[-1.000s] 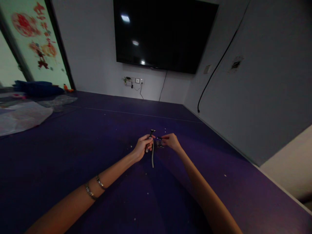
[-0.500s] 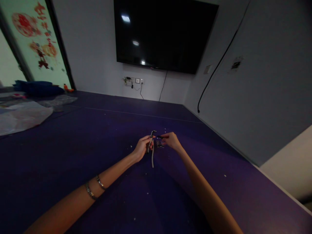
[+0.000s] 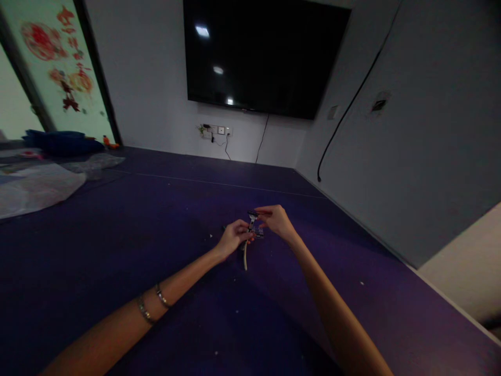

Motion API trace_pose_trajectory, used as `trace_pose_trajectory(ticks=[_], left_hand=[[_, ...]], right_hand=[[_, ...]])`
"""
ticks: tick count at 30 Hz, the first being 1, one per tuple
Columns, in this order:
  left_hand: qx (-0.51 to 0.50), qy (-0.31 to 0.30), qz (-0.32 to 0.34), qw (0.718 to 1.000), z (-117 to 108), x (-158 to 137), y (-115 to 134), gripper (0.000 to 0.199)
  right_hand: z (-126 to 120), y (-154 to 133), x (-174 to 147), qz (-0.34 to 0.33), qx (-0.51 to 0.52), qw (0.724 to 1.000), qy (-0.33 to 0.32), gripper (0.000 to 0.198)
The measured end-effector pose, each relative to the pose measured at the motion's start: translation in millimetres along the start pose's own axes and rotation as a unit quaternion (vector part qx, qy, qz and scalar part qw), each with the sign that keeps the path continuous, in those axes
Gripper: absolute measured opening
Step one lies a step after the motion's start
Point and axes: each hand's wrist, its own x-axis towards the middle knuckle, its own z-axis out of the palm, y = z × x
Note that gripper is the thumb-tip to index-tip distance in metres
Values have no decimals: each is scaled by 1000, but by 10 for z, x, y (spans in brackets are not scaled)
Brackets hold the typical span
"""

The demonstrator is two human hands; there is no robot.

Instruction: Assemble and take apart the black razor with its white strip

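Observation:
My left hand is closed around what looks like a razor, its pale neck pointing up and away from me. At the top of that neck sits a dark razor head. The fingers of my right hand pinch this head at its right end. Just below the right fingers is a small clear holder with dark pieces, partly hidden by the hands. A pale, curved handle-like stick extends below my left hand; whether it touches the hand I cannot tell.
The purple surface carries small white scraps. Clear plastic bags and a dark blue bundle lie at far left. A television hangs on the back wall, and a black cable hangs along the right wall.
My left hand has turned the razor so its neck faces the right hand. My right hand has risen slightly, and the dark head now meets the razor neck instead of being apart.

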Motion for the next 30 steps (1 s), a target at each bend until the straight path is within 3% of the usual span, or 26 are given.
trace_pose_trajectory(ticks=[18, 25, 30], left_hand=[[12, 19, -2, 1000, -1, 9, 17, 27], [-2, 13, -6, 1000, -14, 16, -3, 29], [12, 20, -8, 1000, -20, 18, -8, 27]], right_hand=[[-18, -69, -62, -58, 0, 998, -13, 32], [-55, -64, -53, -159, -112, 981, 4, 35], [-67, -126, -86, -192, -143, 971, -6, 36]])
